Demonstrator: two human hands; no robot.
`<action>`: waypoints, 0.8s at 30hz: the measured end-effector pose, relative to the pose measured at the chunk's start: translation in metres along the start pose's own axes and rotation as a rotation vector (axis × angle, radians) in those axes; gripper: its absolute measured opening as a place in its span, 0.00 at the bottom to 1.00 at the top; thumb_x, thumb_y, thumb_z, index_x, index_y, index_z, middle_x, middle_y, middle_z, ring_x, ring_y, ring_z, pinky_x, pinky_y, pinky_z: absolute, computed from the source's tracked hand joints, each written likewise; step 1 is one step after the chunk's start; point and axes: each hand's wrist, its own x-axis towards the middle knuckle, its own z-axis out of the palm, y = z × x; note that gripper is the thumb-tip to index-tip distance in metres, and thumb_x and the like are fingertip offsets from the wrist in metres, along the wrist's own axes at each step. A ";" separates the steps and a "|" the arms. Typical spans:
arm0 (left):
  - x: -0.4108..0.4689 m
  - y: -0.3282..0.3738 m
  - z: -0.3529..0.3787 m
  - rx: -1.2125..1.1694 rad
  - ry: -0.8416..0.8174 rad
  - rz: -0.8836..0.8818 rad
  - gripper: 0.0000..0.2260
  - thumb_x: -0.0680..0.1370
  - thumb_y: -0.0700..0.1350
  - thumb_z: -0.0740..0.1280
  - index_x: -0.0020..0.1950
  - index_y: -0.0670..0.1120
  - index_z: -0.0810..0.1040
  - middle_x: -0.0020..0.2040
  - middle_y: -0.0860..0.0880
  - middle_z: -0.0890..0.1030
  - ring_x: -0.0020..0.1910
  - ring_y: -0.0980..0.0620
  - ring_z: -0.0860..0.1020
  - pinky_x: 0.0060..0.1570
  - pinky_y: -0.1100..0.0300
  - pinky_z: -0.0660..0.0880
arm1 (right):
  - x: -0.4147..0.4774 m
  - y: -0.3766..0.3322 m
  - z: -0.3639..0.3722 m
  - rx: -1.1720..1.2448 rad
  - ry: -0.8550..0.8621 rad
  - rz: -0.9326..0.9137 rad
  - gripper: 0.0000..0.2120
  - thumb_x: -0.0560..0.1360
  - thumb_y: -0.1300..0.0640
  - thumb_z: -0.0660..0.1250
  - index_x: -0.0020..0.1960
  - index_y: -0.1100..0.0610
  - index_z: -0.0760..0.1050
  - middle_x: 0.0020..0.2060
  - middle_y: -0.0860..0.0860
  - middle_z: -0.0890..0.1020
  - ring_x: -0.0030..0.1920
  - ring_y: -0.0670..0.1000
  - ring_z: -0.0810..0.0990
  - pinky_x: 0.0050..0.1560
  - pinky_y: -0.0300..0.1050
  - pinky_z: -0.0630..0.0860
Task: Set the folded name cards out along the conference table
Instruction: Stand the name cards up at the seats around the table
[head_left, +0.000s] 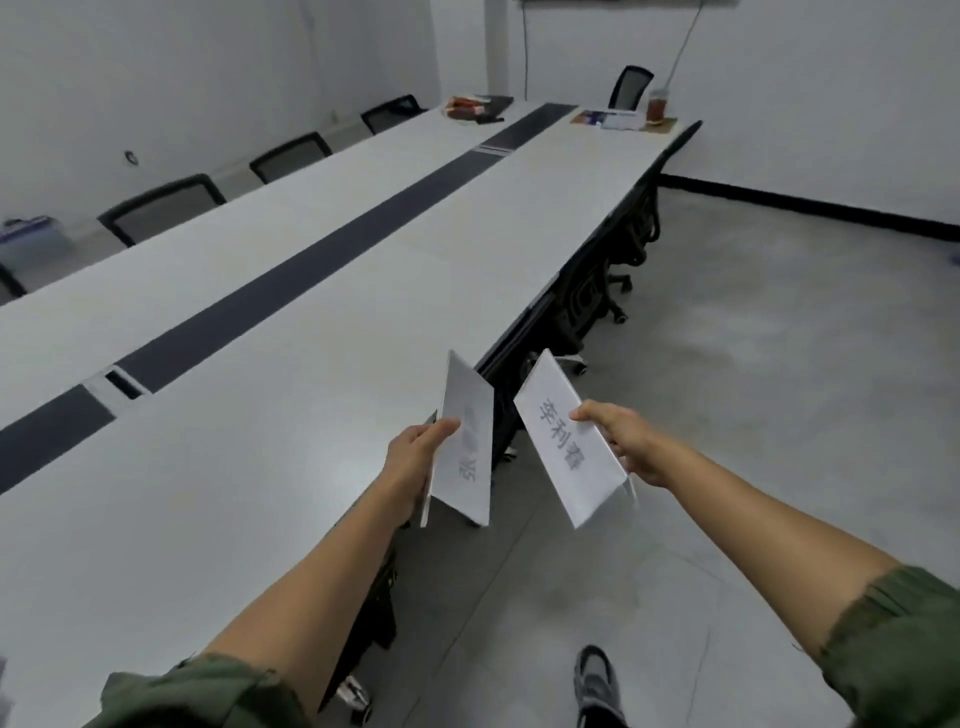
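Name card (465, 447) w/ blurred print is in our left hand (415, 457), thumb on top, fingers curled under, over the table (260, 364) edge. 2nd name card (566, 441), print up, is pinched in our right hand (621, 441) above the floor (727, 364), just beside the table.

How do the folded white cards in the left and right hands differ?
The left card, in the left hand, is over the white table edge; the right card, in the right hand, is over the grey floor. The left card's print is blurred; the right card's characters are clear. Both are white folded paper.
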 end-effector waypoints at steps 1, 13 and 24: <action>0.011 0.004 -0.004 -0.011 0.045 -0.005 0.18 0.75 0.54 0.69 0.58 0.42 0.77 0.52 0.42 0.82 0.47 0.45 0.82 0.37 0.57 0.75 | 0.020 -0.010 0.001 -0.006 -0.046 -0.007 0.27 0.62 0.40 0.71 0.56 0.54 0.79 0.46 0.56 0.82 0.44 0.57 0.75 0.43 0.48 0.67; 0.056 -0.001 -0.077 -0.271 0.508 -0.182 0.20 0.73 0.57 0.70 0.59 0.45 0.77 0.55 0.45 0.82 0.53 0.44 0.80 0.40 0.54 0.74 | 0.181 -0.138 0.085 -0.291 -0.490 -0.083 0.34 0.59 0.37 0.71 0.59 0.55 0.79 0.51 0.57 0.85 0.52 0.61 0.84 0.52 0.53 0.77; 0.110 -0.012 -0.196 -0.288 0.555 -0.298 0.20 0.74 0.51 0.69 0.63 0.45 0.73 0.55 0.44 0.81 0.45 0.46 0.82 0.35 0.56 0.76 | 0.257 -0.196 0.226 -0.439 -0.619 -0.050 0.29 0.58 0.42 0.71 0.55 0.55 0.79 0.47 0.57 0.80 0.41 0.56 0.77 0.41 0.47 0.75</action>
